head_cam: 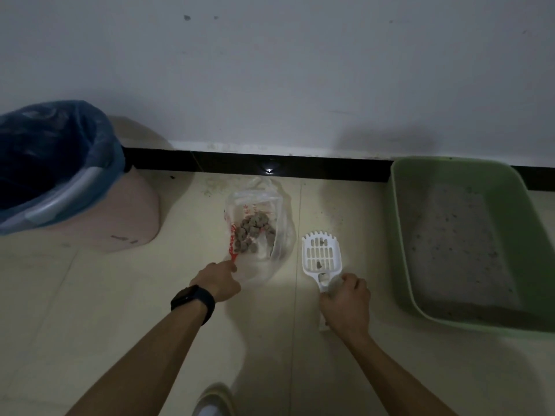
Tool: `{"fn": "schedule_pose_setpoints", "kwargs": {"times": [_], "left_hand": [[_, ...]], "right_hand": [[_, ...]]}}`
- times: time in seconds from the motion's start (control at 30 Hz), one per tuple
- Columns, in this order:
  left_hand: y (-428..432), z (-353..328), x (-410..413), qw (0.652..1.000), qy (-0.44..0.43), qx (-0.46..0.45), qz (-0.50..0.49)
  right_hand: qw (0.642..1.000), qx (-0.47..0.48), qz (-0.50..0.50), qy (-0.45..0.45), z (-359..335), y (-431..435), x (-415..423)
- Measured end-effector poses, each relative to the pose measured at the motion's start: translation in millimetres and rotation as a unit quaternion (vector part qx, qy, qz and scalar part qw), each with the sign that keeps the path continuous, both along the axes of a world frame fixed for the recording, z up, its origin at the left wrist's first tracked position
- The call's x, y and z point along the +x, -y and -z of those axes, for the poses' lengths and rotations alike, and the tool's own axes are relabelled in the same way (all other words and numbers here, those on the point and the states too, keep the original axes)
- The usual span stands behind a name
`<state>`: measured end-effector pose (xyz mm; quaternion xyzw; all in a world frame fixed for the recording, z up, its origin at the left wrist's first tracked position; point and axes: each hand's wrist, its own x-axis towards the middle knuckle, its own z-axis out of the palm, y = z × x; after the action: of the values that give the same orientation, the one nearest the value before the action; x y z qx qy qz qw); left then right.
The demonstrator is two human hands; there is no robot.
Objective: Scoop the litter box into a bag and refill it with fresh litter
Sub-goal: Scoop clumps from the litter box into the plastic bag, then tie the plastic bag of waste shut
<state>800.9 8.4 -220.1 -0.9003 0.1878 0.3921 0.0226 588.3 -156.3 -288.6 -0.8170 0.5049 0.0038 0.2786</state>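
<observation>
From the head view, the green litter box point(398, 235) sits on the floor against the wall, with a thin grey layer of litter across its bottom. Just to its left lies the white slotted litter scoop point(321, 255), a few crumbs on its grid. The right hand point(345, 304) has its fingers curled round the scoop's handle. Further left of the box, past the scoop, a clear plastic bag point(279, 235) lies slack on the tiles with a heap of brownish clumps point(253, 232) inside. The left hand point(220, 282) pinches the bag's near edge by the red print.

That bag looks thin, limp and slick. It is probably light, but it would sag and could spill if lifted by one corner, so I'd gather the whole mouth before raising it. The scoop looks stiff and light, best held by the handle. Far to the left of the box stands a pink bin point(126, 217) with a blue liner.
</observation>
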Motion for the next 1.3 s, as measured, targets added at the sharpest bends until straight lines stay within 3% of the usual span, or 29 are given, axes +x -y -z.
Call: {"fn": "schedule_pose_setpoints", "kwargs": {"times": [0.13, 0.27, 0.53, 0.7, 0.8, 0.87, 0.93, 1.03, 1.1, 1.17, 1.3], "left_hand": [[2.6, 1.6, 1.1, 0.999, -0.011, -0.049, -0.003], [-4.9, -1.8, 7.7, 0.996, 0.056, -0.049, 0.047], [-47.0, -32.6, 51.7, 0.987, 0.107, -0.020, 0.115], [-57.8, -48.9, 70.8, 0.979, 0.146, -0.011, 0.140], [-60.5, -57.9, 85.9, 0.977, 0.178, 0.000, 0.114], [-62.5, -64.6, 99.9, 0.981, 0.179, -0.015, 0.074], [-61.8, -71.3, 111.1, 0.982, 0.154, -0.110, -0.009], [-41.1, -91.3, 110.3, 0.923, 0.083, -0.336, -0.171], [-16.7, -106.9, 103.1, 0.873, 0.050, -0.435, -0.215], [8.6, -120.0, 93.9, 0.838, 0.003, -0.490, -0.239], [47.3, -134.9, 76.3, 0.774, -0.065, -0.558, -0.292]], "right_hand": [[0.998, -0.035, -0.011, 0.058, -15.4, 11.0, 20.9], [0.992, -0.015, -0.039, 0.117, -36.8, 19.8, 66.8], [0.967, 0.211, -0.027, 0.139, -71.9, 30.2, 194.3], [0.909, 0.358, 0.071, 0.199, -73.8, 33.8, 244.1], [0.871, 0.405, 0.087, 0.263, -79.8, 43.8, 244.5], [0.883, 0.381, 0.062, 0.266, -98.0, 50.7, 233.6], [0.908, 0.314, 0.016, 0.277, -114.2, 60.3, 219.5], [0.925, 0.206, -0.047, 0.316, -144.2, 64.4, 198.7], [0.940, 0.100, -0.121, 0.303, -162.3, 60.8, 188.6], [0.932, 0.036, -0.199, 0.302, -180.8, 53.3, 181.1], [0.912, 0.047, -0.230, 0.337, -201.7, 42.7, 168.1]]}}
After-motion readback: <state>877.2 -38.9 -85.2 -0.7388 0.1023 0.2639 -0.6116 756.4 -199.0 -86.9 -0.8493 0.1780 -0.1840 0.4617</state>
